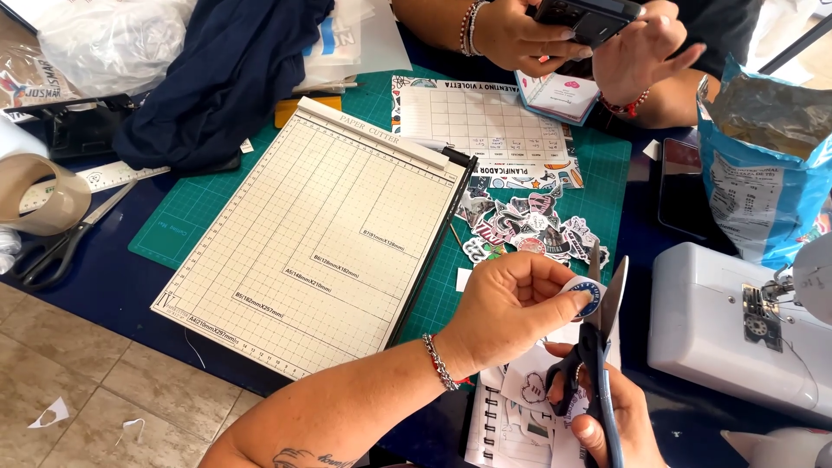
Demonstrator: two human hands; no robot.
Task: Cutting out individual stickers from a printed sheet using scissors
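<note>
The small round sticker (pixel 590 295), white with a blue ring, sits pinched at the tips of my left hand (pixel 511 308), fingers clamped on its left half, above the near right part of the table (pixel 113 286). My right hand (pixel 611 425) grips the dark-handled scissors (pixel 604 334), fingers closed through the loops, blades parted and pointing up with the sticker's right edge between them. To cut this well, I judge I should turn the sticker into the blades rather than steer the scissors, taking short bites close to the blue ring and keeping my fingertips back from the edge. Beneath lie printed sheets (pixel 520 407); beyond, a pile of cut stickers (pixel 529 225) on the green cutting mat (pixel 199 217), beside the paper cutter (pixel 321 234). Another person's hands (pixel 520 35) hold a phone (pixel 585 17) at the far edge.
</note>
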